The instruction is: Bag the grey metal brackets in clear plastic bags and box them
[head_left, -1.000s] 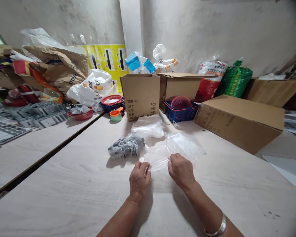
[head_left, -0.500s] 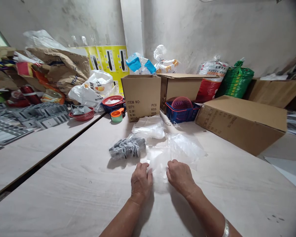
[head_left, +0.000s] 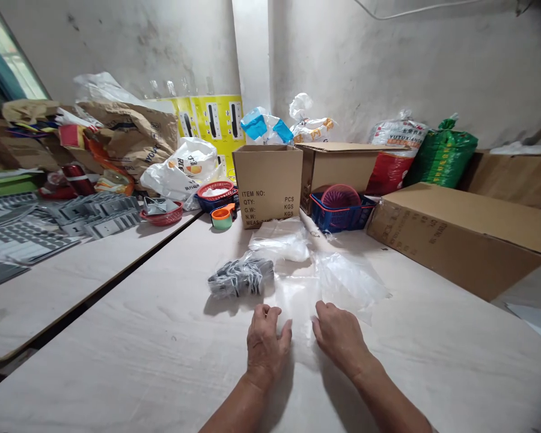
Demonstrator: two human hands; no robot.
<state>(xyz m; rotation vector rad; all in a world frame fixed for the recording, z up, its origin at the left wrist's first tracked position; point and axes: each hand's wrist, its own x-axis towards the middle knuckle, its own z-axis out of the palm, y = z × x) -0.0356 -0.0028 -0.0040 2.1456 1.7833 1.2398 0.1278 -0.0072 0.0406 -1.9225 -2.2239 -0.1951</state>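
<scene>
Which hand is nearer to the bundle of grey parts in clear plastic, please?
Left: the left hand is just in front of the bundle of grey parts, slightly to its right; the right hand lies farther right.

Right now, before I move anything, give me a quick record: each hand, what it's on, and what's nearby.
Left hand: fingers on clear plastic bag, nothing gripped
Right hand: fingers on same bag, nothing gripped
Beside: bagged grey metal pieces
Behind: cardboard box, blue basket

Clear plastic bag (head_left: pixel 297 304) lying flat, lightly creased; bagged gray metal pieces (head_left: pixel 241 278) just left of it.
</scene>
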